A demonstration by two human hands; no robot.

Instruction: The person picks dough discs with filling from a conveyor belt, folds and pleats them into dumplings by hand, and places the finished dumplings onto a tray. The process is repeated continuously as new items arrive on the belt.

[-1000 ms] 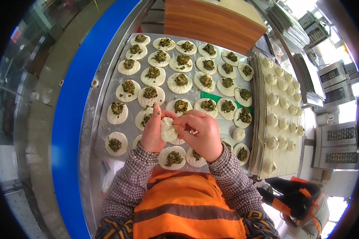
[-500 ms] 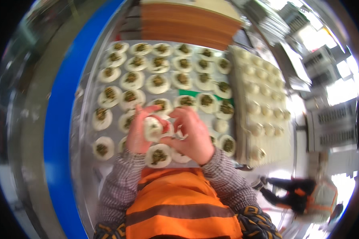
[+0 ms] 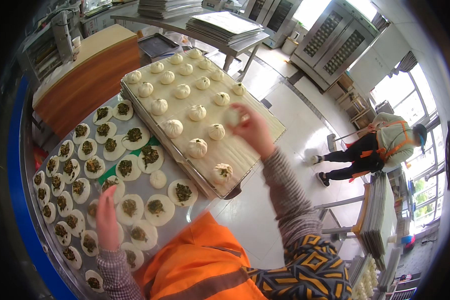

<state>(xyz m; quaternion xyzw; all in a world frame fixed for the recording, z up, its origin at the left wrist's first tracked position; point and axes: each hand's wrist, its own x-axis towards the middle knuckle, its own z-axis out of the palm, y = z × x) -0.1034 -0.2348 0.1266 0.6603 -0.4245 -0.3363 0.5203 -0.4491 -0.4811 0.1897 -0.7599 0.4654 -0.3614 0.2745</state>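
Observation:
My right hand [image 3: 255, 131] is over the right side of the lined tray [image 3: 250, 145], its fingers closed round a pale filled bun [image 3: 233, 117], blurred by motion. Rows of pleated white buns [image 3: 197, 148] sit on that tray. Above the metal table my left hand [image 3: 108, 220] is held upright, empty, fingers stretched out. Close to it lie flat round dough wrappers topped with dark green chopped filling [image 3: 155, 206], in rows across the table. A plain dough piece [image 3: 158, 179] without visible filling rests near the tray's left edge.
A wooden cabinet [image 3: 92, 75] stands beyond the table, whose edge is blue at left. Stacked trays [image 3: 227, 27] occupy a far bench. To the right, another person [image 3: 385, 145] stands on the floor with a long-handled tool. A tray rack [image 3: 377, 220] is at lower right.
My hands have come apart from around the bun. The right one has carried it over to the tray; the left stays over the wrappers. The view has swung right.

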